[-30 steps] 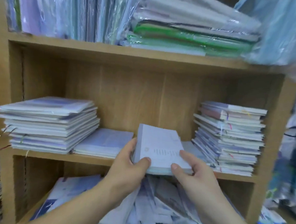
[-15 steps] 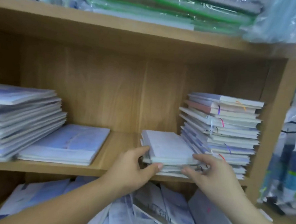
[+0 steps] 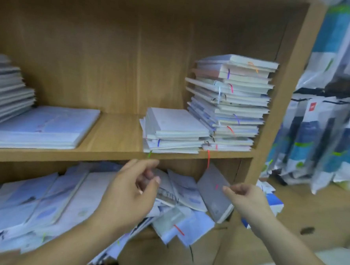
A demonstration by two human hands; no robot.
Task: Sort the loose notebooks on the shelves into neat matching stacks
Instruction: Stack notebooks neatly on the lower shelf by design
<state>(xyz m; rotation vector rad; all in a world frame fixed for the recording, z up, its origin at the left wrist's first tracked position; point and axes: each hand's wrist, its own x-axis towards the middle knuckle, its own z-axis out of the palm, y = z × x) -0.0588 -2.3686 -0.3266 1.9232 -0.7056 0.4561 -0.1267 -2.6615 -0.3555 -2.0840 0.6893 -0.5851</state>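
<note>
Our left hand and right hand apart, loosely curled, both empty. Short notebook stack sits just above them; loose notebooks heaped behind, grey notebook leaning between. Cover print too blurred to read.

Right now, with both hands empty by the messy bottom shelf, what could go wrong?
The loose heap juts past the bottom shelf's front edge, so pulling one notebook might slide others onto the floor. The grey notebook leans tilted beside the right hand; a bump could tip it out. The tall stack sits uneven, so adding more may topple it.
</note>
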